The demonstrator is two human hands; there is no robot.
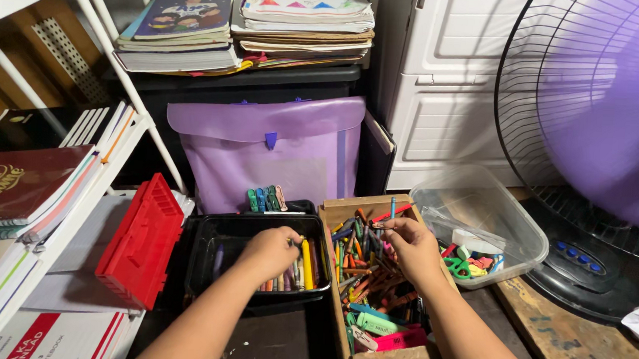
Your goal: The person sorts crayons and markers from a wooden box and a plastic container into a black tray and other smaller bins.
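Note:
My left hand [270, 251] reaches into a black plastic case [206, 248] and rests on a row of crayons [302, 264] laid along its right side, fingers closed over them. My right hand [412, 244] hovers over a wooden box [330, 215] full of mixed crayons and markers [371, 283], its fingertips pinching a thin crayon at the top of the pile. The two containers stand side by side on the floor, the black case to the left of the wooden box.
The case's red lid [140, 239] stands open on the left, against a white shelf of notebooks [35, 186]. Behind are a purple folder bag [277, 152], stacked books [247, 26] and white drawers [449, 77]. A clear tub with scissors [477, 231] and a purple fan [599, 128] stand on the right.

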